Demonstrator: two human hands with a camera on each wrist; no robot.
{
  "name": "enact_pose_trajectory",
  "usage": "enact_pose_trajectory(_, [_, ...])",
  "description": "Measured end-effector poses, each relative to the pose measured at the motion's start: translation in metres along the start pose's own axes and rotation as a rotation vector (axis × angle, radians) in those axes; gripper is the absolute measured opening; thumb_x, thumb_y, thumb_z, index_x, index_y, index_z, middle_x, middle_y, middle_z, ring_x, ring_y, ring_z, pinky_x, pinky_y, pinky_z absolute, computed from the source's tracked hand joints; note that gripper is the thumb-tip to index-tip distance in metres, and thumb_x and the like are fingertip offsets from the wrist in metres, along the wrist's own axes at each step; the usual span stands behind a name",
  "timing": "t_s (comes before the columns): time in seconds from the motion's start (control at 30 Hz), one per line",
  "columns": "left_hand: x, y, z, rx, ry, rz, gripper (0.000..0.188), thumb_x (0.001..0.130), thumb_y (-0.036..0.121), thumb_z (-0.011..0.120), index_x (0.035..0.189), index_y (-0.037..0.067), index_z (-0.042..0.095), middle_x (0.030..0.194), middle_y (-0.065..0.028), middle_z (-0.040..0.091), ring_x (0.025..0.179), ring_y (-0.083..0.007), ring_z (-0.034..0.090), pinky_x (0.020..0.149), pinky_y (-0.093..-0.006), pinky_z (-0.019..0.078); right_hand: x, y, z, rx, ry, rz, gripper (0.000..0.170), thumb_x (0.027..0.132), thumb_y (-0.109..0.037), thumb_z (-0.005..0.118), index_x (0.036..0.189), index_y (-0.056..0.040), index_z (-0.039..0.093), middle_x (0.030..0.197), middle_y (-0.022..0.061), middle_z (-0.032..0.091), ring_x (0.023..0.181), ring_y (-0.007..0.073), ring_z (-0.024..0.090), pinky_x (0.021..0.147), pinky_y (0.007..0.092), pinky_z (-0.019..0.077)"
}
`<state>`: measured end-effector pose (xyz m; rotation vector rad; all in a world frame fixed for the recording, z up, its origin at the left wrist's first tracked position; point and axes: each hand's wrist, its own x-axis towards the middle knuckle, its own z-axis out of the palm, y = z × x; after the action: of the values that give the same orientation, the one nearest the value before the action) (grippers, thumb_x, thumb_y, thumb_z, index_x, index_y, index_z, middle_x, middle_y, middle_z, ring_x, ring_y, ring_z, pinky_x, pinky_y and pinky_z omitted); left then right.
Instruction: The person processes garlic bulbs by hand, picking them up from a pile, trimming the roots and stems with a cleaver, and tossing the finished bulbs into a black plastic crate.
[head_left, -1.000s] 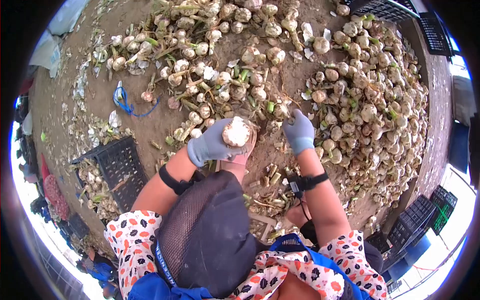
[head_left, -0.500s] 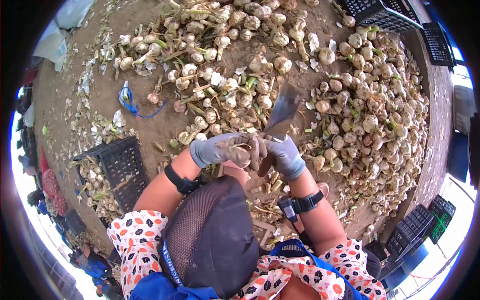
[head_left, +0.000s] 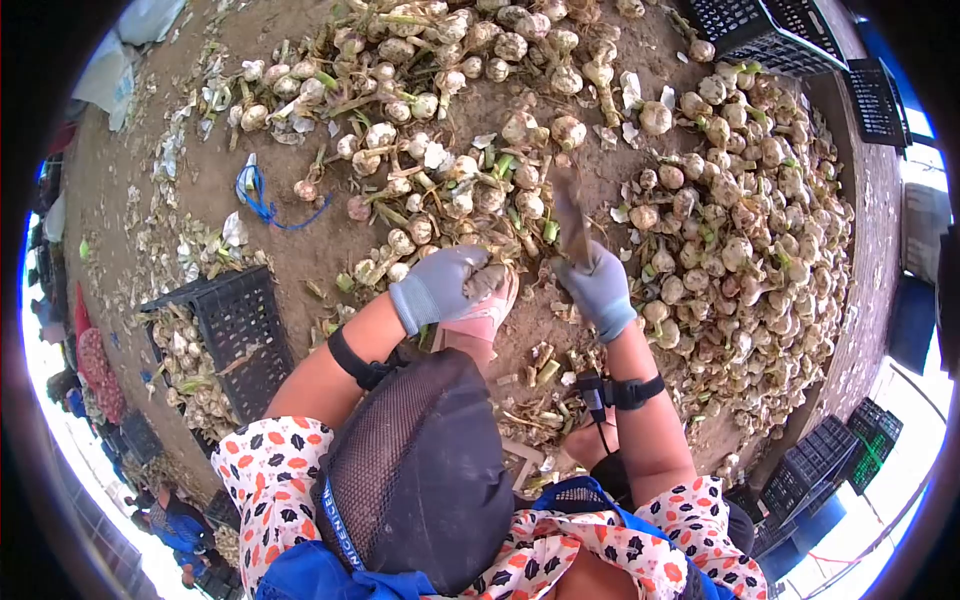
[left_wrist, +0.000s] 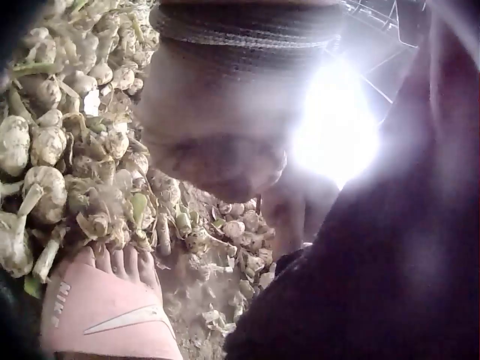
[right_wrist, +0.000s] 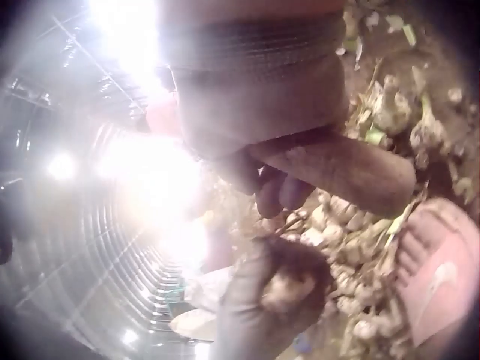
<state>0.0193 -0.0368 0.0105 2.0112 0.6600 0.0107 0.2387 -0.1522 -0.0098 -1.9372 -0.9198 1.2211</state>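
- Head view, 12 at top: between left hand (head_left: 447, 285) and right hand (head_left: 597, 290), a gap of bare soil (head_left: 535, 308).
- Knife (head_left: 572, 215) juts out toward 11 to 12 from the right hand.
- Heap (head_left: 745, 235) blocks its 2 to 3; a narrow soil lane runs at 12, beside the knife.
- Loose garlic (head_left: 460, 200) blocks the left hand's 12.
- Soil opens at its 10, crossed by cord (head_left: 265, 208).
- Crate (head_left: 248, 340) blocks 8 to 9.
- Foot (head_left: 480, 322) crowds 5.
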Motion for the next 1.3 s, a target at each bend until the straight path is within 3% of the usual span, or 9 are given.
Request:
enact_pose_trajectory(0.2, [0.010, -0.001, -0.002, 0.038, 0.006, 0.142, 0.030, 0.086, 0.034, 0.055, 0.085, 0.004, 0.059, 0.078, -0.0164, 0.060, 0.073, -0.0360, 0.059, 0.063, -0.0413, 0.0480, -0.031, -0.042, 0.023, -0.367, 0.021, -0.438, 0.013, 0.074, -0.015, 0.065, 0.074, -0.0068, 0.055, 0.065, 0.0158, 0.056, 0.064, 0.0370, 0.058, 0.056, 0.0419, 0.0459])
enact_pose_trajectory(0.4, [-0.010, 0.019, -0.025, 0.005, 0.191, 0.215, 0.031, 0.088, 0.035, 0.053, 0.086, 0.005, 0.062, 0.073, -0.0143, 0.061, 0.064, -0.0266, 0.061, 0.057, -0.0326, 0.0495, -0.004, 0.040, 0.014, -0.294, 0.237, 0.116, 0.024, 0.075, -0.023, 0.063, 0.090, -0.0043, 0.062, 0.076, 0.0163, 0.063, 0.070, 0.0346, 0.060, 0.066, 0.0383, 0.0479])
enact_pose_trajectory(0.47, [-0.007, -0.010, -0.051, -0.225, 0.074, -0.708, 0.035, 0.091, 0.039, 0.052, 0.097, 0.006, 0.060, 0.081, -0.0090, 0.062, 0.071, -0.0201, 0.062, 0.064, -0.0307, 0.0526, -0.018, 0.049, 0.006, -0.163, 0.225, 0.124, 0.024, 0.076, -0.022, 0.064, 0.091, -0.0033, 0.062, 0.076, 0.0141, 0.064, 0.068, 0.0287, 0.062, 0.065, 0.0350, 0.0479])
enact_pose_trajectory(0.57, [0.024, -0.008, -0.055, -1.014, 0.007, -0.032, 0.045, 0.094, 0.034, 0.050, 0.129, 0.007, 0.044, 0.110, -0.0093, 0.058, 0.096, -0.0183, 0.061, 0.082, -0.0301, 0.0520, -0.028, 0.064, 0.009, -0.141, 0.241, 0.073, 0.020, 0.076, -0.018, 0.068, 0.088, -0.0029, 0.063, 0.074, 0.0075, 0.064, 0.064, 0.0208, 0.058, 0.063, 0.0321, 0.0463])
enact_pose_trajectory(0.67, [0.086, 0.032, -0.078, -0.331, 0.060, 0.467, 0.064, 0.090, 0.032, 0.057, 0.141, 0.005, 0.028, 0.136, -0.0193, 0.042, 0.120, -0.0283, 0.048, 0.101, -0.0351, 0.0417, -0.038, 0.068, 0.011, -0.150, 0.300, 0.048, 0.021, 0.077, -0.018, 0.065, 0.090, -0.0032, 0.063, 0.072, 0.0104, 0.063, 0.063, 0.0200, 0.059, 0.063, 0.0312, 0.0470])
enact_pose_trajectory(0.83, [0.226, -0.019, -0.156, 0.613, 0.363, -0.218, 0.044, 0.082, 0.023, 0.054, 0.121, 0.004, 0.055, 0.114, -0.0226, 0.058, 0.101, -0.0369, 0.059, 0.090, -0.0386, 0.0480, -0.062, 0.091, 0.004, -0.046, 0.185, 0.181, 0.022, 0.074, -0.017, 0.067, 0.089, -0.0026, 0.062, 0.073, 0.0108, 0.062, 0.067, 0.0195, 0.057, 0.066, 0.0318, 0.0464])
enact_pose_trajectory(1.0, [0.278, -0.067, -0.154, 0.952, 0.089, -0.390, 0.045, 0.081, 0.007, 0.051, 0.126, 0.011, 0.050, 0.132, -0.0112, 0.049, 0.121, -0.0296, 0.047, 0.096, -0.0442, 0.0417, -0.071, 0.069, 0.001, 0.016, 0.049, 0.238, 0.027, 0.075, -0.021, 0.063, 0.095, -0.0029, 0.061, 0.078, 0.0156, 0.063, 0.071, 0.0307, 0.060, 0.068, 0.0360, 0.0473])
enact_pose_trajectory(1.17, [0.280, -0.125, -0.137, 0.749, 0.280, -0.443, 0.038, 0.095, 0.031, 0.034, 0.127, 0.015, 0.046, 0.123, -0.0182, 0.054, 0.103, -0.0378, 0.058, 0.089, -0.0446, 0.0456, -0.053, 0.034, 0.002, -0.120, -0.076, 0.260, 0.029, 0.075, -0.026, 0.062, 0.094, -0.0036, 0.060, 0.076, 0.0194, 0.061, 0.073, 0.0354, 0.060, 0.069, 0.0381, 0.0471])
enact_pose_trajectory(1.3, [0.251, -0.106, -0.145, 1.008, 0.175, -0.403, 0.033, 0.090, 0.016, 0.043, 0.123, 0.019, 0.048, 0.118, -0.0190, 0.053, 0.095, -0.0372, 0.061, 0.077, -0.0467, 0.0505, -0.041, 0.026, 0.006, -0.135, -0.122, 0.161, 0.031, 0.072, -0.025, 0.063, 0.094, -0.0028, 0.059, 0.083, 0.0222, 0.062, 0.081, 0.0383, 0.060, 0.072, 0.0409, 0.0471])
